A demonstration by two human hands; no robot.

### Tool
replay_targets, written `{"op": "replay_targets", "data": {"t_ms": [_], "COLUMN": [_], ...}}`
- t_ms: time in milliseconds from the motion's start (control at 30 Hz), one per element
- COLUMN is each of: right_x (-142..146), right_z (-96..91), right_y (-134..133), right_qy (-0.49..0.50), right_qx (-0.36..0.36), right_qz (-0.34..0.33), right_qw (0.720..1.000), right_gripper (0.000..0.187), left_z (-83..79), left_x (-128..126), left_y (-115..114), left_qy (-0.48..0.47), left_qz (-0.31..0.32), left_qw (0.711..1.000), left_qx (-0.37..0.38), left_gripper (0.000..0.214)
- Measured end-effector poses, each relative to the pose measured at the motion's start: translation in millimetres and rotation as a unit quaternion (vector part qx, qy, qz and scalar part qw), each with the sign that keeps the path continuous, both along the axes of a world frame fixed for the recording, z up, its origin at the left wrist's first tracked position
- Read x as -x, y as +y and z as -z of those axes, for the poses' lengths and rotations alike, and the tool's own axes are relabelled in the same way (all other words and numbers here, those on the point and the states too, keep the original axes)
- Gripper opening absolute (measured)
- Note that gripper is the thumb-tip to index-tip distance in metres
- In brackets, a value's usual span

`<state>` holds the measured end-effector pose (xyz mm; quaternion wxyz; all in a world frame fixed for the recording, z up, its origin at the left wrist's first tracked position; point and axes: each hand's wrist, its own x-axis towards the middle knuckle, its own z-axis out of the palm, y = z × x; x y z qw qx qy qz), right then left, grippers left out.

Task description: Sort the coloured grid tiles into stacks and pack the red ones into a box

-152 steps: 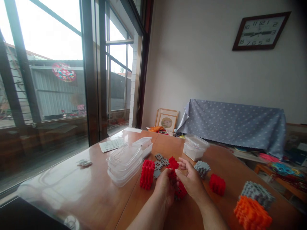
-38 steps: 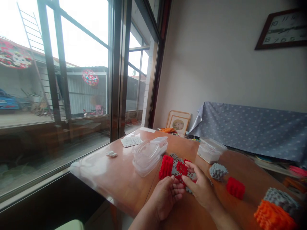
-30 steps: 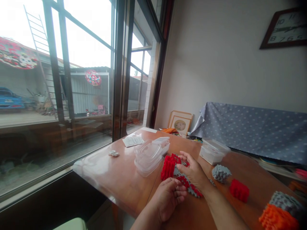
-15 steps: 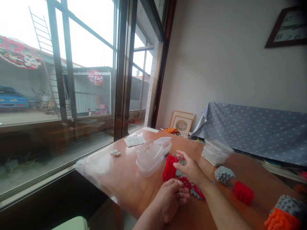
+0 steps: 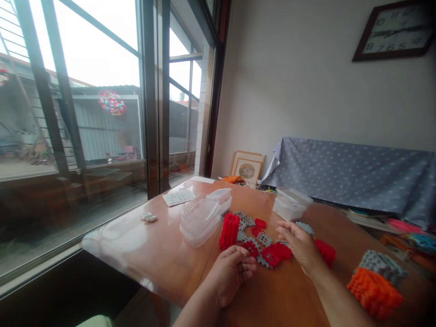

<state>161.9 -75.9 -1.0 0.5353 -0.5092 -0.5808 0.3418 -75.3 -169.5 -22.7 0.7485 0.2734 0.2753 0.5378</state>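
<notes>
My left hand point(image 5: 231, 272) rests on the wooden table point(image 5: 272, 299) with its fingers curled in; what they hold, if anything, is hidden. It lies just in front of a scatter of flat red and grey toothed tiles point(image 5: 260, 245). My right hand point(image 5: 299, 245) hovers to the right of those tiles, fingers loosely apart and nothing seen in them. It partly hides a grey tile stack point(image 5: 304, 225) and a red tile stack point(image 5: 326, 252). An upright red stack point(image 5: 229, 230) stands left of the scatter.
Stacked clear plastic tubs and lids point(image 5: 200, 215) sit left of the red stack, and a lidded white tub point(image 5: 291, 204) stands farther back. An orange and grey stack point(image 5: 374, 281) is at the right. A paper sheet point(image 5: 179, 196) and a small grey bit point(image 5: 149, 217) lie near the window.
My right hand has left the spot by the upright red stack and moved right, toward the grey and red stacks. The joined tiles now lie on the table. The view swung slightly.
</notes>
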Motion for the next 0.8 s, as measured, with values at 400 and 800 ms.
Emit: {"op": "replay_targets", "data": {"t_ms": [400, 800], "right_x": [-36.8, -25.9], "right_z": [29.8, 19.2], "right_y": [-4.1, -10.6], "right_qy": [-0.209, -0.320], "right_qx": [0.094, 0.029], "right_qz": [-0.181, -0.139], "right_qw": [0.957, 0.937], "right_gripper": [0.047, 0.014], "left_z": [-1.8, -4.5], "left_x": [-8.2, -38.8], "left_y": [-0.8, 11.3], "left_qy": [0.076, 0.178], "left_qz": [0.020, -0.005], "left_qw": [0.996, 0.980], "left_qx": [-0.044, -0.087], "left_gripper": [0.019, 0.025]}}
